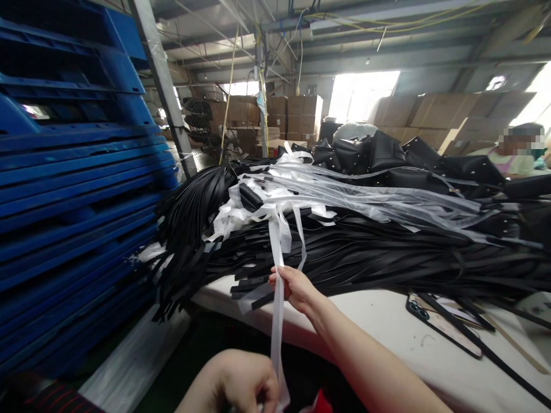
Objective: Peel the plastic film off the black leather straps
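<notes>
My right hand (295,288) pinches a long, translucent white strip (278,321) between thumb and fingers, at the near edge of the table. The strip runs from a tangled pile of white strips (241,209) down past the table edge to the bottom of the view. Low in the view my left hand (247,378) is curled closed beside the strip's lower part. What its fingers hold is mostly hidden. Bundles of black straps (365,252) lie beyond my right hand, with more translucent strips (365,198) stretched over them.
A tall stack of blue pallets (77,201) stands at the left, near a metal post (161,74). A phone (443,324) lies on the white tabletop (365,315). Black studded pieces (387,152) are heaped behind; cardboard boxes (303,115) and a person (512,158) are farther back.
</notes>
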Available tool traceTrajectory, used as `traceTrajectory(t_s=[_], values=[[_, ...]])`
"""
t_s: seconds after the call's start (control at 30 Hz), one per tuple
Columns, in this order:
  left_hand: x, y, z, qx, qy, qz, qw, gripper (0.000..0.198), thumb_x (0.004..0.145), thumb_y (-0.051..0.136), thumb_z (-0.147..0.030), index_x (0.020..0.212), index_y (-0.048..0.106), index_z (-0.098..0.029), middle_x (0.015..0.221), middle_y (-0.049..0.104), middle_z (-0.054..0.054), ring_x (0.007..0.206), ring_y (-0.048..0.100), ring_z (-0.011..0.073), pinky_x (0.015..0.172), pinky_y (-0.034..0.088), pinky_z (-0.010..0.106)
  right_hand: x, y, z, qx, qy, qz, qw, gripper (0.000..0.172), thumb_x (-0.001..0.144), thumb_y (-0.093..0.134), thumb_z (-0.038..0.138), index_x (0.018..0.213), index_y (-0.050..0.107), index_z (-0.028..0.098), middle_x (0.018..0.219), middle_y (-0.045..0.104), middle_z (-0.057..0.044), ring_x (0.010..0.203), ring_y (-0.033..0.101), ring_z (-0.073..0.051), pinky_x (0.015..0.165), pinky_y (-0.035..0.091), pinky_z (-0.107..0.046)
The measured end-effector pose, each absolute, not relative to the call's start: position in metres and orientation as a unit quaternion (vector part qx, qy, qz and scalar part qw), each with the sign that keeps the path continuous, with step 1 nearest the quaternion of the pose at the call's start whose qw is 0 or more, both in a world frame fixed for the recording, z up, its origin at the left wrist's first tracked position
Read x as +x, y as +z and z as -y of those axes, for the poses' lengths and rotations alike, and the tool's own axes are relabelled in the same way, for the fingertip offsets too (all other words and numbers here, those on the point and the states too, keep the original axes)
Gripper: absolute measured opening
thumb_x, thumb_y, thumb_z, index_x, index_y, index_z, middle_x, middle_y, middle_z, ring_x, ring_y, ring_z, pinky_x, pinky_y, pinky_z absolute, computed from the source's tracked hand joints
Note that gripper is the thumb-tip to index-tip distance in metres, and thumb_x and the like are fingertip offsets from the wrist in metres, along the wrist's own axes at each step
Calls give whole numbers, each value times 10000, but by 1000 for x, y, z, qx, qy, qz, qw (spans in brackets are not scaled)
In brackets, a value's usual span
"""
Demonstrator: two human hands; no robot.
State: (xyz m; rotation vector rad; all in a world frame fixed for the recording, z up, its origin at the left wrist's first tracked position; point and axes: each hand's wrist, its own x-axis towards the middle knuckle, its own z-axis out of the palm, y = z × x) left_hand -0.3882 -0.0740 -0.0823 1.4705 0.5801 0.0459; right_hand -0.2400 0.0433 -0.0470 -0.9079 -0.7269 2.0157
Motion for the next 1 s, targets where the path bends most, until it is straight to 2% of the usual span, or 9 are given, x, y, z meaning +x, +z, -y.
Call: traceTrajectory(t_s=[0.13,0.27,0.43,0.5,0.57,0.67,0.8,0.9,1.0], values=[[-426,-76,51,578,268,-491,594,330,463,923,-389,514,670,-183,724,703,9,660,602,175,656,478,257,-223,-53,-35,-368,755,365,402,468,661,798,513,877,652,124,699,719,-52,649,641,-170,661,440,-278],[-441,-66,26,465,402,-501,609,401,709,793,-453,976,727,-161,1028,728,94,994,648,257,877,489,331,-225,-78,-6,-342,719,492,351,599,682,681,698,871,644,130,725,724,-83,664,642,-198,685,464,-324],[-419,-67,9,363,486,-466,645,445,655,841,-448,941,693,-141,1021,729,129,972,673,268,827,530,337,-236,-112,61,-330,689,607,222,531,861,519,626,905,681,122,823,751,-117,606,618,-167,580,449,-268],[-412,-72,5,347,510,-461,638,408,646,852,-439,883,687,-151,973,734,101,896,679,225,764,530,284,-234,-117,80,-329,656,652,190,423,910,500,510,897,698,136,844,756,-101,653,649,-176,598,462,-260],[-411,-76,3,346,528,-467,620,361,634,871,-415,758,662,-148,772,712,46,689,640,148,624,485,212,-228,-117,85,-325,627,688,167,356,924,490,425,856,712,155,830,754,-76,688,666,-183,615,467,-259],[-416,-72,7,376,539,-474,586,354,650,875,-374,626,607,-145,582,611,-17,524,511,82,512,378,172,-216,-113,67,-309,621,699,173,324,905,527,434,893,722,176,884,748,-67,785,675,-205,699,481,-293],[-415,-50,30,466,491,-451,582,290,614,896,-279,570,648,-134,580,609,-8,550,508,91,539,378,183,-209,-105,17,-314,701,563,305,582,843,529,660,1131,642,167,1054,717,-118,942,655,-233,842,461,-359],[-403,-41,56,595,349,-404,600,230,608,882,-273,568,699,-140,643,659,34,608,565,142,590,427,231,-213,-94,-15,-313,752,463,349,678,764,580,733,1096,639,145,961,720,-116,842,656,-208,788,463,-335],[-390,-57,80,670,211,-366,610,210,655,829,-342,609,716,-170,636,656,16,594,565,146,584,437,239,-226,-81,-34,-308,777,429,342,604,785,589,693,997,663,133,821,707,-80,707,633,-161,701,455,-285]])
